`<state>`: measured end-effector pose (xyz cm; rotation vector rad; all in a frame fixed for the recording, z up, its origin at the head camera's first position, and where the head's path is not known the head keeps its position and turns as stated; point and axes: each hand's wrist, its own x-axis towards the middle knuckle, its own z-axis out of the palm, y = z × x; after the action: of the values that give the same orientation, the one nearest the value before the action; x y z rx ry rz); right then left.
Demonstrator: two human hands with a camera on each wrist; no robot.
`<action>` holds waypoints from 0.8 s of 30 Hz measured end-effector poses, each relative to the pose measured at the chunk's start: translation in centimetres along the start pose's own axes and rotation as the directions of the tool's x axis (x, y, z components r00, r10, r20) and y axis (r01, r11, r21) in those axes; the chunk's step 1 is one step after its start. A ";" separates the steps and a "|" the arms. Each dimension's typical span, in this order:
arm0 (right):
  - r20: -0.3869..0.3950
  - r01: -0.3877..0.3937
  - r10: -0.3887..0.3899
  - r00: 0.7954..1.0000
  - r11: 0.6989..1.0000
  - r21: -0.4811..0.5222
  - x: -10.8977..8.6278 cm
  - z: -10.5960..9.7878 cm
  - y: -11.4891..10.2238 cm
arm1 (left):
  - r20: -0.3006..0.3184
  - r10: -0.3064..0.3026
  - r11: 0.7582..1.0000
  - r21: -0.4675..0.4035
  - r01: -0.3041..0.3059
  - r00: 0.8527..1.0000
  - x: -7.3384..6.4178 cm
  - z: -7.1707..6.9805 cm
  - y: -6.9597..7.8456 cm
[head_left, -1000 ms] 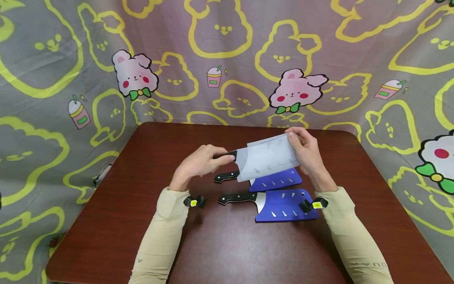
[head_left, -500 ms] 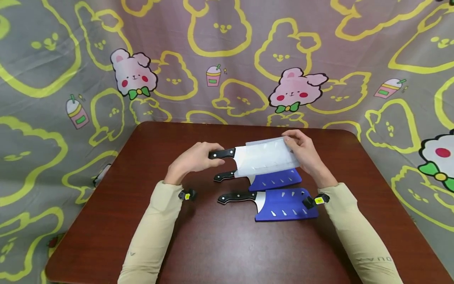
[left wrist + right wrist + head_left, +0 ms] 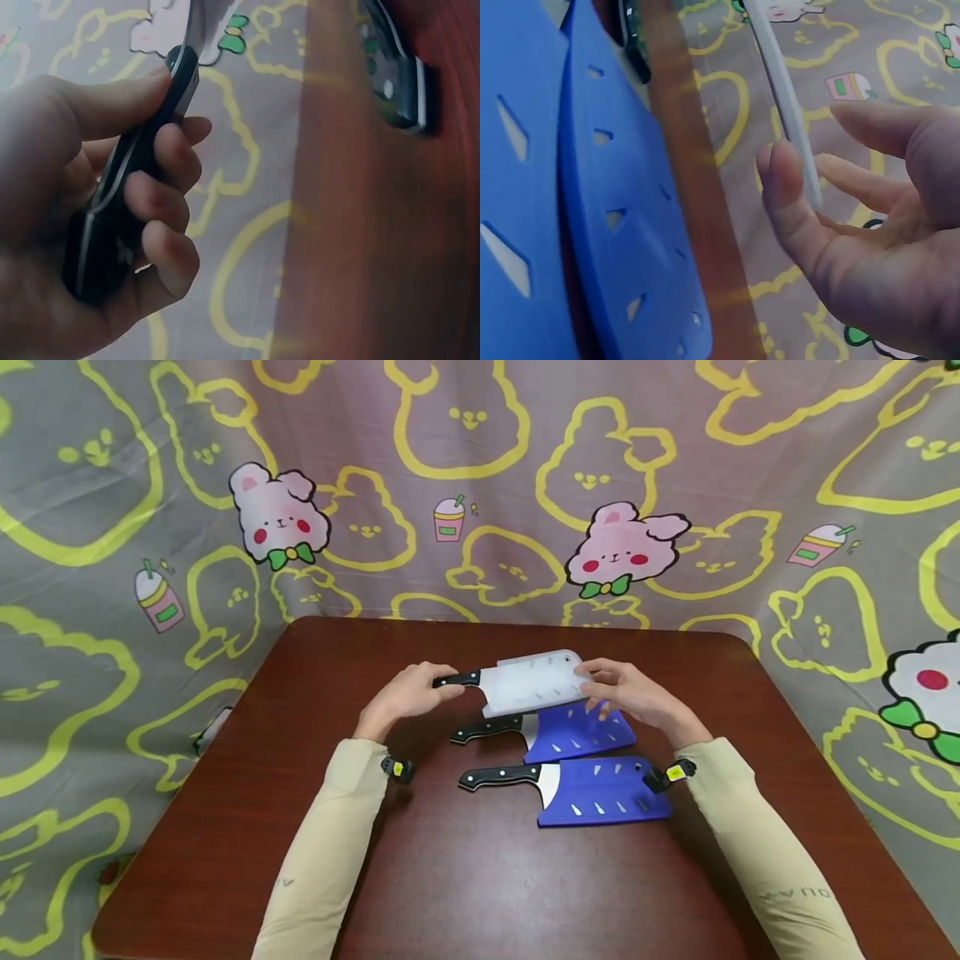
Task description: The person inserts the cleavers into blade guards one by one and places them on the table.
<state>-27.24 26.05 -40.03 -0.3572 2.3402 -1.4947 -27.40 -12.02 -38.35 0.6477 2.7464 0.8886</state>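
My left hand (image 3: 405,700) grips the black riveted handle (image 3: 459,679) of a cleaver, its fingers curled round it in the left wrist view. A whitish translucent blade guard (image 3: 531,683) with small slits covers the blade. The cleaver is held up over the table, blade to the right. My right hand (image 3: 633,695) is at the guard's far end, fingers loosely bent on both sides of its edge and thumb apart from it in the right wrist view. Just below lies a cleaver in a blue guard (image 3: 573,735), with another blue-guarded cleaver (image 3: 600,797) nearer me.
The dark red-brown table (image 3: 480,885) has rounded corners. A grey-pink curtain (image 3: 495,468) with yellow bear outlines and rabbit faces hangs behind it and at both sides. A small camera is strapped on each wrist.
The white-guarded cleaver has come left and turned flatter. My left hand has shifted left with the handle. My right hand has loosened from the guard's upper corner and moved to its end.
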 end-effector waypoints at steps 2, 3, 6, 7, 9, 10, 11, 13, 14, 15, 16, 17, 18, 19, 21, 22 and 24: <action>0.005 0.003 -0.003 1.000 1.000 -0.004 0.3 0.1 0.3 | 0.006 -0.028 0.999 -0.029 0.028 1.000 0.4 0.2 -0.4; 0.001 0.003 -0.003 1.000 1.000 -0.002 0.5 0.2 0.5 | 0.009 -0.040 0.999 -0.036 0.040 0.999 0.6 0.2 -0.6; -0.012 -0.009 0.009 1.000 1.000 -0.003 1.2 0.4 0.8 | 0.016 -0.067 0.997 -0.049 0.068 0.998 1.2 0.5 -1.2; -0.008 -0.010 0.010 1.000 1.000 -0.011 1.4 0.4 0.9 | 0.015 -0.075 0.996 -0.047 0.075 0.997 1.4 0.6 -1.3; 0.001 -0.019 0.019 1.000 0.999 -0.026 1.8 0.5 1.1 | -0.001 -0.083 0.996 -0.035 0.082 0.997 1.8 0.8 -1.6; 0.004 -0.024 0.024 1.000 0.999 -0.031 2.0 0.6 1.2 | -0.012 -0.088 0.996 -0.029 0.088 0.996 2.1 0.9 -1.8; 0.010 -0.030 0.030 0.999 0.999 -0.034 2.2 0.7 1.3 | -0.025 -0.091 0.996 -0.017 0.091 0.996 2.3 1.0 -2.0; 0.019 -0.040 0.040 0.999 0.999 -0.035 2.5 0.8 1.5 | -0.054 -0.104 0.995 -0.002 0.104 0.993 2.8 1.4 -2.4; 0.021 -0.049 0.050 0.999 0.998 -0.031 2.7 0.8 1.6 | -0.066 -0.112 0.994 0.006 0.113 0.991 3.0 1.6 -2.6; 0.024 -0.057 0.058 0.998 0.998 -0.028 2.8 0.9 1.6 | -0.073 -0.126 0.992 0.014 0.128 0.989 3.2 1.8 -2.8; 0.029 -0.063 0.064 0.998 0.997 -0.033 3.0 1.0 1.7 | -0.077 -0.141 0.990 0.020 0.143 0.987 3.4 2.0 -2.9; 0.034 -0.069 0.070 0.997 0.997 -0.040 3.1 1.0 1.8 | -0.079 -0.155 0.987 0.024 0.157 0.985 3.5 2.2 -2.9; 0.035 -0.073 0.075 0.997 0.996 -0.044 3.3 1.1 1.9 | -0.078 -0.168 0.985 0.027 0.170 0.983 3.6 2.4 -3.0; 0.037 -0.078 0.080 0.996 0.996 -0.049 3.5 1.2 2.0 | -0.077 -0.177 0.983 0.035 0.180 0.981 3.8 2.5 -3.1; 0.042 -0.085 0.088 0.995 0.995 -0.055 3.8 1.3 2.1 | -0.068 -0.186 0.981 0.045 0.189 0.980 4.0 2.7 -3.2; 0.044 -0.089 0.092 0.995 0.995 -0.054 4.0 1.4 2.1 | -0.064 -0.186 0.980 0.052 0.190 0.980 4.1 2.7 -3.2; 0.049 -0.092 0.095 0.994 0.994 -0.051 4.2 1.4 2.1 | -0.056 -0.183 0.980 0.064 0.187 0.981 4.4 2.7 -3.3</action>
<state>-30.51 24.11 -43.10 -0.2901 2.3236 -1.3710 -31.63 -11.04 -42.61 0.3767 2.8352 0.7814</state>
